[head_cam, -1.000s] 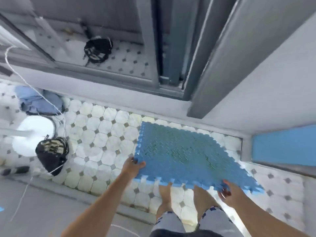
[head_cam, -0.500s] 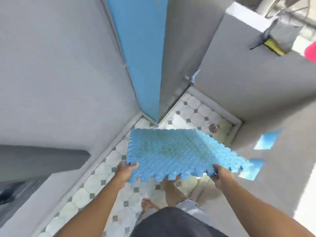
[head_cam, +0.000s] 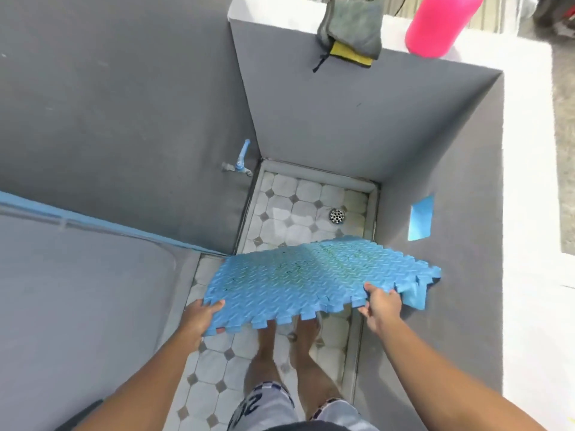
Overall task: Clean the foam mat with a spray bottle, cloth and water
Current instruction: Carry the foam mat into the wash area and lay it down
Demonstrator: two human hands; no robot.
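A blue interlocking foam mat [head_cam: 314, 275] with diamond-plate texture and greenish stains hangs nearly flat above the tiled floor [head_cam: 214, 368], its long axis running left to right, near edge clamped by left hand [head_cam: 199, 318] and right hand [head_cam: 381, 307] fingers.

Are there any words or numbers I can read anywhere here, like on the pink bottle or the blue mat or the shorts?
Shorts: large dark printed characters, upside down from this view and cut off; possibly numerals, but not readable for sure.
Pink bottle: no label or writing shows.
Foam mat: only a raised pattern and dirty marks, no words.
Blue patch on the grey wall: blank.
Nothing else carries text.
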